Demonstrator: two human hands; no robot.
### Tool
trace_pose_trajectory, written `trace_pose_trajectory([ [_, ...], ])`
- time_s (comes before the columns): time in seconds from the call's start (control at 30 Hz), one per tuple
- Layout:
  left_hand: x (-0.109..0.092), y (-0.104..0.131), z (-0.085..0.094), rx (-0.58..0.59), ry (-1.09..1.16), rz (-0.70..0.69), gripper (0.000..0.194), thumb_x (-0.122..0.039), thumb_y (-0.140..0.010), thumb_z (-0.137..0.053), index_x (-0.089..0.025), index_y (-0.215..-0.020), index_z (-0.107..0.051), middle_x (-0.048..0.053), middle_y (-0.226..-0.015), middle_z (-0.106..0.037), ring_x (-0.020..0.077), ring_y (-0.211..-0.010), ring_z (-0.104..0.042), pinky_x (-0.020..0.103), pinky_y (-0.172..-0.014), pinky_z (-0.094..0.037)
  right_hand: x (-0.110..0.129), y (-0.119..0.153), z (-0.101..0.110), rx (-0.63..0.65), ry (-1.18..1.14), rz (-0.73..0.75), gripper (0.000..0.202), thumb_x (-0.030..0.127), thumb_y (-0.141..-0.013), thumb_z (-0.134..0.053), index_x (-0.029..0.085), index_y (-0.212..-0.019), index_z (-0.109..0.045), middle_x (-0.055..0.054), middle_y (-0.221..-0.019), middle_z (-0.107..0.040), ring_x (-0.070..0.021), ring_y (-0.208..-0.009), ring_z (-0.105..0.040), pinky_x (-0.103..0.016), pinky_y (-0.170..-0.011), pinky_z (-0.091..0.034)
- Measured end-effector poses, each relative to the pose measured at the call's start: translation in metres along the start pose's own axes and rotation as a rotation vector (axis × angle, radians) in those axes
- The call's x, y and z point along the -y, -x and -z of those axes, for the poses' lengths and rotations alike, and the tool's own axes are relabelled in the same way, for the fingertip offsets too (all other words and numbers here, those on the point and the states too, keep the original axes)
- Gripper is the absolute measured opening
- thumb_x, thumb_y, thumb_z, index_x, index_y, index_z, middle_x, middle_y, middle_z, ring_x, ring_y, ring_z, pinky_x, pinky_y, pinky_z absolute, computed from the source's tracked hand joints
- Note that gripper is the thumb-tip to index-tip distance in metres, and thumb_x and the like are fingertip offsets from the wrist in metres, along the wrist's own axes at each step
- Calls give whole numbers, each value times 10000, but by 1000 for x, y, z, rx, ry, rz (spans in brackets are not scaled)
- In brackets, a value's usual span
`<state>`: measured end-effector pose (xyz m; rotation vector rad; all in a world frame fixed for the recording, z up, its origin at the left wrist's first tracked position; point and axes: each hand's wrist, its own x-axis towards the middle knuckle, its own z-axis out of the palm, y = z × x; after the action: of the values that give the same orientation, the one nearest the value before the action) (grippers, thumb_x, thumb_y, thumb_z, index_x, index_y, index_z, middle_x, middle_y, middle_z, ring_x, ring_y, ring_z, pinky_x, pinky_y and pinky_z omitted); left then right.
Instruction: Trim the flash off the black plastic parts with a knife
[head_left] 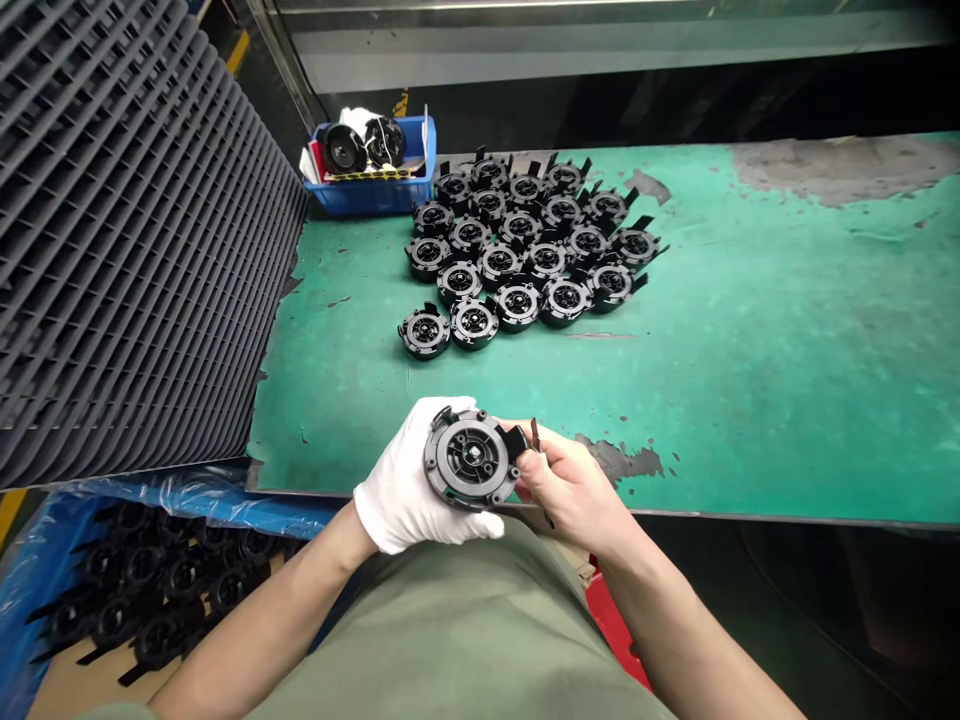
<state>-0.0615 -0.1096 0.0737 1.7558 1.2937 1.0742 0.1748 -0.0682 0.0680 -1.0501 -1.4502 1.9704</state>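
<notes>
My left hand (411,490), in a white glove, grips a round black plastic housing (471,456) with a ringed hub in its middle, facing up. The housing is held just past the table's near edge, in front of my body. At its right rim sticks out a black tab (514,440). My bare right hand (574,485) is closed beside this tab, its thumb and fingers pinched together. A thin dark piece (535,434) shows between the fingers; whether it is a blade or part of the housing I cannot make out.
Several similar black housings (501,262) stand grouped on the green table (765,350). Behind them is a blue bin (367,198) with parts inside. Stacked grey trays (135,240) rise at left. Below, a blue plastic-lined crate (30,610) holds more black parts (146,565).
</notes>
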Motion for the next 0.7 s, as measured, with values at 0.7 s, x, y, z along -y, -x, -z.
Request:
trace_pose_trajectory([
  [0.7,77,17,-25,231,-447,74,1290,-855,-523,-925,-136,-1520,-535,237,-1435,-634,446,-1344,-628,597,-1160,-520,-58,28,35,-91,1143,321,506,281,-1161,-402,176,-1656,-377,-142,-1218,-762,-257,-1049,-749,-379,-836,-599],
])
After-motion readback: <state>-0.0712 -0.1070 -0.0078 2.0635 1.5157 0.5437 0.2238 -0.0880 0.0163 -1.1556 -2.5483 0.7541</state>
